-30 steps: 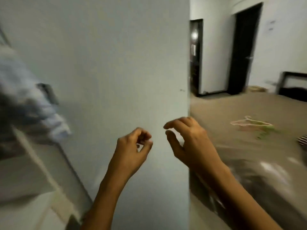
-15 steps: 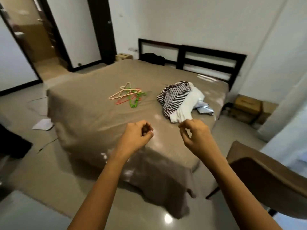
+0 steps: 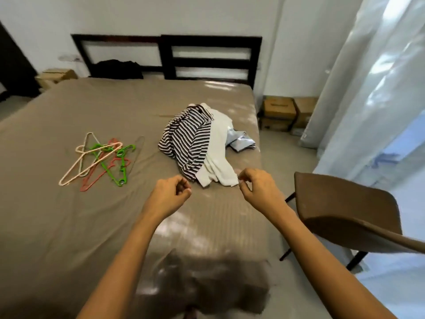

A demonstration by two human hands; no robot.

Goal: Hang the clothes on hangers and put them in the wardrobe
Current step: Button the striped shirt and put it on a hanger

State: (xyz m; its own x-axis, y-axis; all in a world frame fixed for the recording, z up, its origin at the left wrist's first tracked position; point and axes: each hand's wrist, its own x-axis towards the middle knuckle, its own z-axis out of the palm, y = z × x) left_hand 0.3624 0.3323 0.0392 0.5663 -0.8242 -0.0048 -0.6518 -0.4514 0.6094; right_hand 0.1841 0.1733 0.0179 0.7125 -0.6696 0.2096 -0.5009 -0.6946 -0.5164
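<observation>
Over a brown-sheeted bed: left hand grip curled closed, empty; right hand grip loosely open, near striped-and-white clothes.

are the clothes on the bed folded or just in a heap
In a heap: the striped top lies crumpled over the white garment, with a light blue piece bunched beside them on the bed.

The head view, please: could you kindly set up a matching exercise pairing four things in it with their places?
Things:
1 hangers
2 striped shirt
3 chair
4 cardboard boxes

Places:
A on the floor by the curtain
B spread on the left part of the bed
C in the clothes pile
D standing beside the bed's near right corner

Pairs: 1-B; 2-C; 3-D; 4-A
</observation>
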